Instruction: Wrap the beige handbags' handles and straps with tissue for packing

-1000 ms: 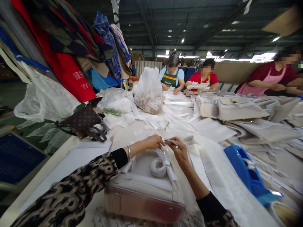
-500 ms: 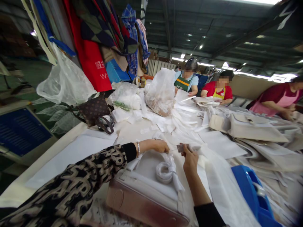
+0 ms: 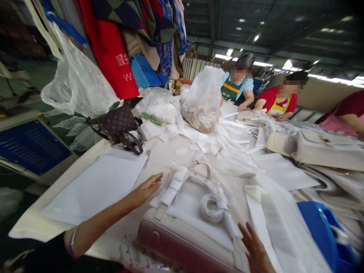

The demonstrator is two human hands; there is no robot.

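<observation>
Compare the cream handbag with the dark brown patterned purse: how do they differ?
The cream handbag is pale with a glossy reddish front; the dark brown patterned purse is dark all over. The cream handbag's strap is white-wrapped and coiled; the purse's handles are bare. The cream handbag lies between the left hand and right hand; the purse sits farther off. Both are strapped bags.

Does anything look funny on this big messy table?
Yes, the little brown patterned purse looks out of place. It is dark, while almost everything around it is white, like the sheet of paper close by. Its strap lies in a loop beside it.
</observation>
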